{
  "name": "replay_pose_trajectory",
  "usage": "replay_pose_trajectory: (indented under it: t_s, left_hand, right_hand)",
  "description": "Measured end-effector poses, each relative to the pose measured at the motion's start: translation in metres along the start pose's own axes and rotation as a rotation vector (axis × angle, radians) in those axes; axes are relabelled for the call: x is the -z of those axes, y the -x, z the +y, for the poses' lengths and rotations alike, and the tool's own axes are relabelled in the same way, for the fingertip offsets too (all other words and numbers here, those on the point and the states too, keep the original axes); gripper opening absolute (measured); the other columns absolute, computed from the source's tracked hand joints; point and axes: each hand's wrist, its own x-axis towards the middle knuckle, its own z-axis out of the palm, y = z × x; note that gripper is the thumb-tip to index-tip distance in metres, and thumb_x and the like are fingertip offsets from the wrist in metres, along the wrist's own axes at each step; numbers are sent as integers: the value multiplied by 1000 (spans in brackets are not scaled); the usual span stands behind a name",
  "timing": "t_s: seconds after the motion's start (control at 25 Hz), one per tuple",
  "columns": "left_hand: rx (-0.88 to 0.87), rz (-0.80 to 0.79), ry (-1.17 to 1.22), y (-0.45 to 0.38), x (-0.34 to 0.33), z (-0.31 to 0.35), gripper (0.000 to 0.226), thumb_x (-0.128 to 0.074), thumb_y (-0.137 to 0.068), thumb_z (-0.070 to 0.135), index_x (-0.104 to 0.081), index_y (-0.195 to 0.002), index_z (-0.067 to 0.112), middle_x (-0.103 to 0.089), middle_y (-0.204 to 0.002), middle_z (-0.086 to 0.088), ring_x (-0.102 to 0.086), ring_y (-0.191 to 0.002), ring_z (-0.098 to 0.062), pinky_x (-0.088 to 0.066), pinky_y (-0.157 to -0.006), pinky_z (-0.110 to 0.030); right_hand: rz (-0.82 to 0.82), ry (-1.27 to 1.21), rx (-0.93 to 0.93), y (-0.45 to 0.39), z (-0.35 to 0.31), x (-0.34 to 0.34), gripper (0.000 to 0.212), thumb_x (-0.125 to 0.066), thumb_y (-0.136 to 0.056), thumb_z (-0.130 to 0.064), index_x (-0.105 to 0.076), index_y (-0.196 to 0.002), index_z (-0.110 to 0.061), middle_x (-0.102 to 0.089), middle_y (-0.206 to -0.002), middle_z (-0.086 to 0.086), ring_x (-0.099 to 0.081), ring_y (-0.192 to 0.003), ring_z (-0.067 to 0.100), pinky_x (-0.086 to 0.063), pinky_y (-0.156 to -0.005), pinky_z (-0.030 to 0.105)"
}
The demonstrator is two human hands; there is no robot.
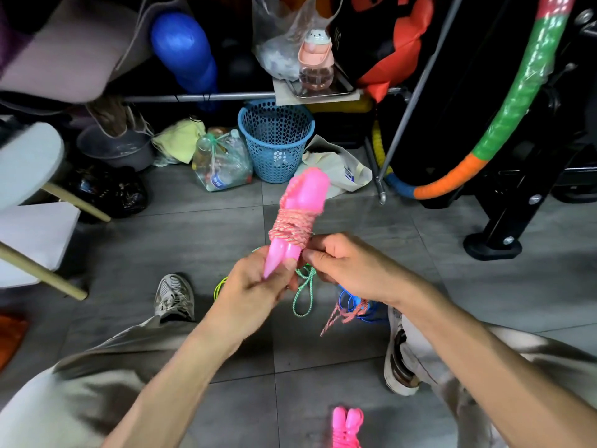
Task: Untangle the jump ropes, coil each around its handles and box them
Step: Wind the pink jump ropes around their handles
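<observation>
From the head camera we see our left hand (258, 286) gripping the lower tips of the pink handles (298, 218), held upright above the floor (200, 227), with the pink rope (290, 226) coiled around their middle; our right hand (342, 266) pinches the rope just beside the coil's lower turns. We judge the coil could slacken and slide off the tapered tips if the pinch slips before the end is tucked. Below the handles the rope's loose tail (342, 315) lies across the blue rope (352, 302), beside the green rope (305, 292), so pulling may drag them into a new tangle. A second pink pair (347, 426) lies nearer us; beyond the handles stands a blue basket (276, 140). We see no box.
</observation>
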Motion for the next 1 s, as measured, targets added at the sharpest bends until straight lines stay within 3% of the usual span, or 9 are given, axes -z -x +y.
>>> replay_pose_trajectory:
  t_s: [0.12,0.24,0.4,0.52,0.6,0.72,0.8,0.88,1.0]
  left_hand:
    - [-134,166,-626,-4,-6,-13,17,-51,-97,27,-54,-97,10,-65,-75,-7,-59,-67,-30,-41,-57,-36]
    - [-156,235,-911,-11,-7,-20,19,-52,-96,25,-50,-100,7,-66,-76,-19,-61,-71,-44,-31,-55,-35]
    - [-155,146,-1060,-8,-14,-20,19,-55,-91,22,-51,-104,9,-67,-83,-17,-64,-75,-40,-34,-57,-34]
    - [-190,7,-1086,-5,-18,-27,20,-53,-92,28,-53,-109,17,-69,-93,-9,-66,-87,-33,-45,-67,-36]
    - [-292,-68,-1085,-2,-21,-32,19,-51,-93,32,-53,-108,21,-69,-92,-5,-66,-85,-30,-48,-67,-36]
    - [-350,-130,-1075,1,-26,-37,22,-47,-96,37,-50,-109,19,-67,-92,-6,-65,-83,-30,-45,-64,-35]
    - [-460,-212,-1023,1,-24,-37,24,-44,-95,41,-50,-107,21,-66,-88,-5,-65,-80,-28,-49,-63,-34]
    - [-606,-270,-1003,2,-20,-31,25,-41,-91,42,-48,-106,23,-66,-81,-1,-64,-72,-22,-52,-59,-30]
    - [-658,-298,-960,5,-13,-19,29,-40,-92,39,-46,-116,24,-69,-99,0,-63,-86,-19,-53,-69,-31]
  right_hand:
    - [66,240,-90,1,-3,-4,35,-50,-96,-34,-51,-69,-11,-42,-58,0,-37,-53,16,-35,-50,38]
    - [73,326,-120,6,-7,-10,37,-48,-96,-27,-43,-65,-8,-42,-60,5,-37,-56,19,-39,-53,39]
    - [-55,408,-189,16,-10,-6,23,-44,-91,-19,-48,-73,-6,-54,-69,13,-44,-63,22,-32,-57,35]
    - [-144,629,-103,23,-15,5,32,-46,-93,-18,-42,-61,-19,-49,-63,0,-46,-64,16,-32,-56,30]
    - [-116,789,16,23,-21,15,30,-55,-89,-24,-51,-60,-21,-49,-61,-4,-48,-65,14,-30,-56,28]
    - [12,923,67,21,-30,30,31,-69,-77,-50,-60,-66,-22,-50,-55,-7,-49,-64,13,-29,-49,21]
    - [6,904,114,18,-30,35,40,-73,-71,-58,-54,-59,-25,-49,-54,-9,-49,-63,11,-31,-51,18]
    - [-53,811,129,14,-31,40,42,-76,-68,-59,-57,-57,-23,-53,-53,-7,-50,-57,8,-36,-53,25]
    - [-139,591,99,17,-36,50,38,-81,-64,-54,-69,-61,-18,-62,-56,-3,-47,-50,4,-35,-49,24]
